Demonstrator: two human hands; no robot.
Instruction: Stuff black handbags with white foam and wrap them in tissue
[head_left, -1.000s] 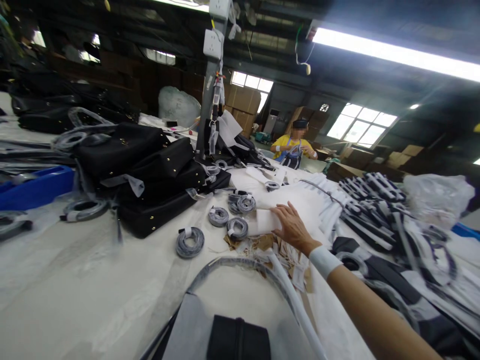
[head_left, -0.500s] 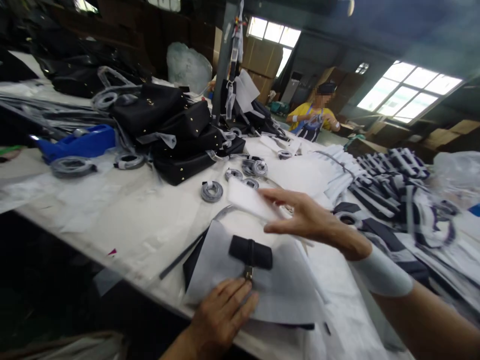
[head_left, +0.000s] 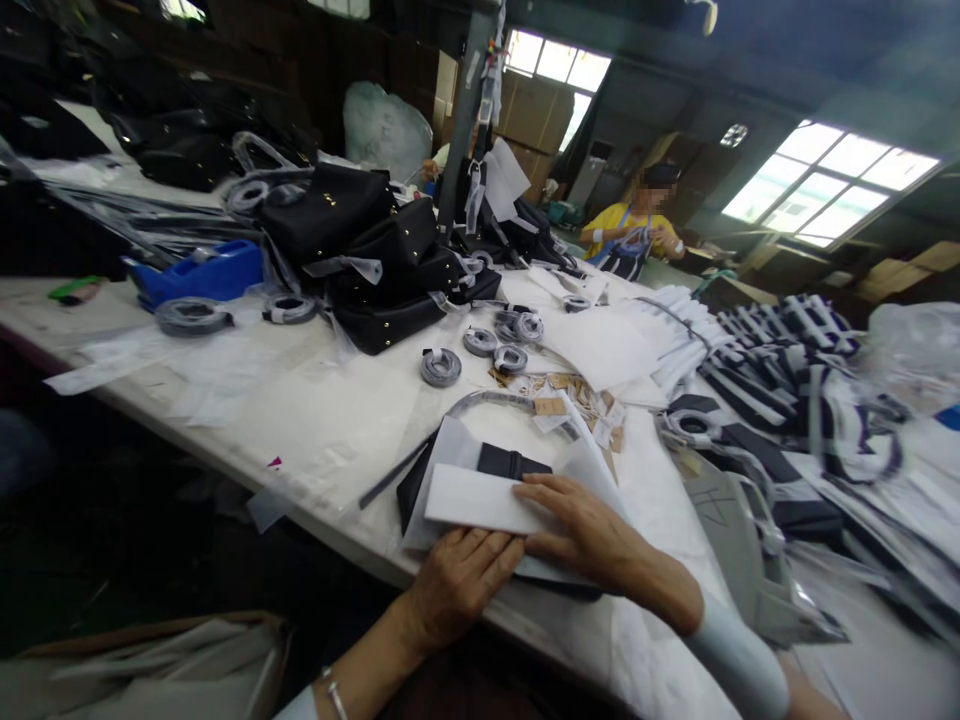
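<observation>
A black handbag (head_left: 411, 494) lies on the table by the near edge, its front covered with a pale wrapping sheet (head_left: 448, 446). A black strap tab (head_left: 514, 461) shows on top of the sheet, and the bag's wrapped handle (head_left: 491, 397) arches away behind. Across the tab's lower part lies a white foam strip (head_left: 472, 500), which hides the metal clasp. My right hand (head_left: 581, 525) has the strip's right end between thumb and fingers. Along the near edge of the strip, my left hand (head_left: 469, 575) rests with fingers outstretched and flat.
Black bags (head_left: 375, 260) are piled at the back left, near a blue tape dispenser (head_left: 199, 275). Coiled wrapped straps (head_left: 441, 367) and cardboard tags (head_left: 577, 395) lie behind the handbag. To the right are more wrapped straps (head_left: 780, 400). A person in yellow (head_left: 626, 235) stands beyond the table.
My right hand has brought the white foam strip down and toward me, from above the handle onto the tab and clasp. My left hand stays at the bag's front. The view has shifted slightly.
</observation>
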